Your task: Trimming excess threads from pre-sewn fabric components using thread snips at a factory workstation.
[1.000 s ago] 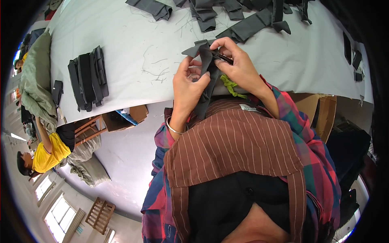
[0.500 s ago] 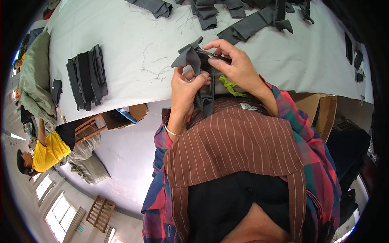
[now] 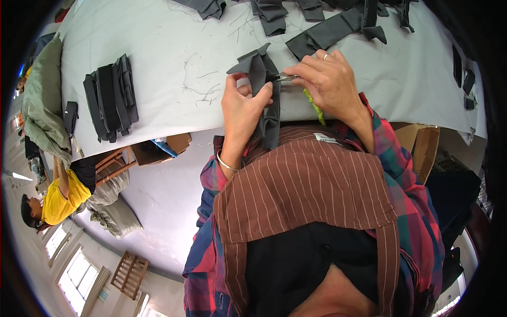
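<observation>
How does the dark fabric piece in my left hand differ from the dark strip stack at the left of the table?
The fabric piece is held in your left hand; the strip stack lies on the table. The fabric piece is bent, its upper end splayed; the strip stack has several straighter strips side by side. Your right hand holds a metal tool at the fabric piece; no hand touches the strip stack. Both are dark cloth.

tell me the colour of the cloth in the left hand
The cloth is dark grey; it shows best in the head view.
</observation>
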`<move>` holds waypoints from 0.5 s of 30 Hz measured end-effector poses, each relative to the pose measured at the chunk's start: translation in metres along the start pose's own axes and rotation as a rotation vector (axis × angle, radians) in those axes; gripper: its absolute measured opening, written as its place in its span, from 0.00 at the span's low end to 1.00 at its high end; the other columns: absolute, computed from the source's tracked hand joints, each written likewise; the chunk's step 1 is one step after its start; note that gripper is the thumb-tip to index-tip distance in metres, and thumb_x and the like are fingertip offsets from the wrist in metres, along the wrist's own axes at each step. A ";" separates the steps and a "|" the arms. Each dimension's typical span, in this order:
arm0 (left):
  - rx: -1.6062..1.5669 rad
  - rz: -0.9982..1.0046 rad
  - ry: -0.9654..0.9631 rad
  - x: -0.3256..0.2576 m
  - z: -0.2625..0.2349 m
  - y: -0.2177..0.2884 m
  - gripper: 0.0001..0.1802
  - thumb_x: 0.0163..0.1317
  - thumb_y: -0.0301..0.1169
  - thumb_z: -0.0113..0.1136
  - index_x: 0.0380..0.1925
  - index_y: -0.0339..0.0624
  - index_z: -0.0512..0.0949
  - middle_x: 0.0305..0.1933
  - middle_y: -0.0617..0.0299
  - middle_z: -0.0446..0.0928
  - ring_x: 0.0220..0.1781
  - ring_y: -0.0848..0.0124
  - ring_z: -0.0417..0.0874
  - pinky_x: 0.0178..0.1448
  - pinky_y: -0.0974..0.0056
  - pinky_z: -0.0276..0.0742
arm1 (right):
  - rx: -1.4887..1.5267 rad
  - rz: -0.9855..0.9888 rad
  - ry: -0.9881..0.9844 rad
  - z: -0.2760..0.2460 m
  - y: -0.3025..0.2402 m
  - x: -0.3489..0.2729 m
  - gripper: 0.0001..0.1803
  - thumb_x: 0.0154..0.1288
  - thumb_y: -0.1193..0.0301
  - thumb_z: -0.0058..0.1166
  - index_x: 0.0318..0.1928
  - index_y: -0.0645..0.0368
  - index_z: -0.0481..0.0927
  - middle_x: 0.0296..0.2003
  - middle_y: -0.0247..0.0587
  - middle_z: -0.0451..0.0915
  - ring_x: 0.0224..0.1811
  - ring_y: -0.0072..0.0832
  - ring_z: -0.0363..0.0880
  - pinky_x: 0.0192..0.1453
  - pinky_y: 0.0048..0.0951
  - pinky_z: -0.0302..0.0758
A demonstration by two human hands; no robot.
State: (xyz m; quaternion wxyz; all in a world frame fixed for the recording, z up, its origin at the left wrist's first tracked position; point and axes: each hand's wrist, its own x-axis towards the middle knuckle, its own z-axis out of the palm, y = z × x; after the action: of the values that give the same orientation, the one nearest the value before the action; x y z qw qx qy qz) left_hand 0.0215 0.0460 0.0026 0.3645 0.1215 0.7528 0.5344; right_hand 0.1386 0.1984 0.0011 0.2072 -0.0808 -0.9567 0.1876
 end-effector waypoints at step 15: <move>0.187 0.007 0.044 0.006 0.006 0.003 0.28 0.50 0.34 0.65 0.47 0.27 0.68 0.20 0.57 0.80 0.22 0.76 0.79 0.30 0.71 0.73 | -0.059 -0.075 0.033 0.002 0.010 -0.001 0.04 0.50 0.70 0.59 0.29 0.48 0.79 0.22 0.25 0.70 0.31 0.26 0.69 0.38 0.30 0.61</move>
State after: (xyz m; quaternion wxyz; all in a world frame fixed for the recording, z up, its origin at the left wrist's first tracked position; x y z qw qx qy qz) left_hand 0.0205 0.0548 0.0016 0.3330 0.1457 0.8070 0.4654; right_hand 0.1400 0.2071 -0.0048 0.2273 -0.0542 -0.9607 0.1500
